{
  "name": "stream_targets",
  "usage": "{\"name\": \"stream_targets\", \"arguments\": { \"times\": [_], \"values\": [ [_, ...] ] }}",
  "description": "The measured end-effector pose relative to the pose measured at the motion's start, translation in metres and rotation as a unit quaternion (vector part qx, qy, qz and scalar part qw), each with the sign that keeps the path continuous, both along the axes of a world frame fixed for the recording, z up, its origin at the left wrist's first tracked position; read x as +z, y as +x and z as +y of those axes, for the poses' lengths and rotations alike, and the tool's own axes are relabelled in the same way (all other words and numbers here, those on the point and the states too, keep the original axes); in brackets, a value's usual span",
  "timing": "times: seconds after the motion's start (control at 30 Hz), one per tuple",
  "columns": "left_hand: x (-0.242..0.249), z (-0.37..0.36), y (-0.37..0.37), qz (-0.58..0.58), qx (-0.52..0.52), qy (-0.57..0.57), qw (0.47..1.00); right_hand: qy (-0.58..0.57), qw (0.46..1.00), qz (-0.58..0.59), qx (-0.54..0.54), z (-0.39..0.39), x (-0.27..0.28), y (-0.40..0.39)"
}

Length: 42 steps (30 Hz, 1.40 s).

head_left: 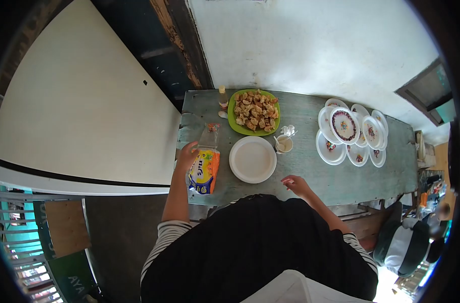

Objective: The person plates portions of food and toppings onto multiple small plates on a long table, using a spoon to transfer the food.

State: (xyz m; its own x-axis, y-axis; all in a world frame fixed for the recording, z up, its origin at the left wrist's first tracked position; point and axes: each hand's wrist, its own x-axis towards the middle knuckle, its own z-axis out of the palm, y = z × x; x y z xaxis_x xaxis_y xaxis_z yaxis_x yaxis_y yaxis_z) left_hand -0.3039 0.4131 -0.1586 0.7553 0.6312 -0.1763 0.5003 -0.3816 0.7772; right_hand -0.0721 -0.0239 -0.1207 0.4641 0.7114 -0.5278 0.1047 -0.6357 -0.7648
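My left hand (188, 154) is at the upper left edge of a yellow and orange plastic bag (204, 170), its fingers apart and loosely bent. A clear packet (209, 134) with small colourful pieces lies just above that bag. Between my hands is a bare white plate (252, 159). My right hand (295, 185) hovers by the table's front edge, right of the plate, fingers loosely curled and apart with nothing in them. Beyond the plate, a green platter (232, 120) carries a heap of brown fried pieces (255, 109). A white cup (284, 145) with a utensil in it stands right of the plate.
A small bottle (223, 97) stands left of the platter, with a white spoon (223, 114) near it. Several patterned plates (345, 126) overlap at the right of the green table (300, 169). Crumpled white tissue (288, 130) lies behind the cup. Another person (404, 242) sits at far right.
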Motion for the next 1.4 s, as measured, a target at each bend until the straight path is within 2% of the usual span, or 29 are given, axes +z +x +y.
{"name": "stream_targets", "arguments": {
  "times": [0.17,0.3,0.43,0.5,0.6,0.73,0.8,0.93,1.03,1.13,1.2,1.23,1.3,1.33,1.4],
  "values": [
    [0.009,-0.032,-0.040,-0.025,0.045,-0.023,0.998,0.044,0.997,-0.020,-0.054,0.016,-0.026,0.009],
    [0.006,-0.035,-0.052,-0.034,0.059,-0.030,0.997,0.048,0.992,0.046,-0.111,0.033,-0.014,0.010],
    [0.007,-0.033,-0.042,-0.046,0.063,-0.027,0.997,0.062,0.990,0.054,-0.115,0.024,-0.013,0.008],
    [0.009,-0.032,-0.031,-0.107,0.070,-0.018,0.992,0.071,0.987,0.066,-0.131,0.011,-0.014,0.008],
    [0.013,-0.040,-0.011,-0.130,0.096,-0.001,0.987,0.044,0.982,0.072,-0.170,-0.009,-0.017,0.009],
    [0.025,-0.054,0.010,-0.148,0.059,0.017,0.987,0.061,0.970,0.059,-0.228,-0.027,-0.019,0.003],
    [0.031,-0.064,0.016,-0.142,0.078,0.008,0.987,0.047,0.974,0.077,-0.208,-0.034,-0.020,0.002],
    [0.036,-0.082,0.023,-0.175,0.070,0.013,0.982,0.057,0.963,0.112,-0.237,-0.045,-0.013,0.000],
    [0.045,-0.098,0.030,-0.185,0.075,0.068,0.978,0.050,0.955,0.133,-0.259,-0.059,-0.013,0.011],
    [0.061,-0.115,0.040,-0.187,0.084,0.113,0.972,0.033,0.933,0.165,-0.317,-0.084,-0.018,0.029],
    [0.075,-0.128,0.051,-0.199,0.084,0.192,0.957,0.079,0.872,0.232,-0.425,-0.110,-0.032,0.049],
    [0.087,-0.139,0.058,-0.200,0.083,0.192,0.957,0.079,0.871,0.231,-0.425,-0.122,-0.036,0.058],
    [0.108,-0.166,0.074,-0.199,0.099,0.194,0.955,0.094,0.819,0.224,-0.519,-0.150,-0.046,0.080],
    [0.111,-0.177,0.083,-0.217,0.083,0.238,0.943,0.099,0.808,0.220,-0.537,-0.167,-0.052,0.094],
    [0.120,-0.205,0.102,-0.219,0.075,0.233,0.945,0.097,0.802,0.202,-0.553,-0.202,-0.062,0.125]
  ]
}}
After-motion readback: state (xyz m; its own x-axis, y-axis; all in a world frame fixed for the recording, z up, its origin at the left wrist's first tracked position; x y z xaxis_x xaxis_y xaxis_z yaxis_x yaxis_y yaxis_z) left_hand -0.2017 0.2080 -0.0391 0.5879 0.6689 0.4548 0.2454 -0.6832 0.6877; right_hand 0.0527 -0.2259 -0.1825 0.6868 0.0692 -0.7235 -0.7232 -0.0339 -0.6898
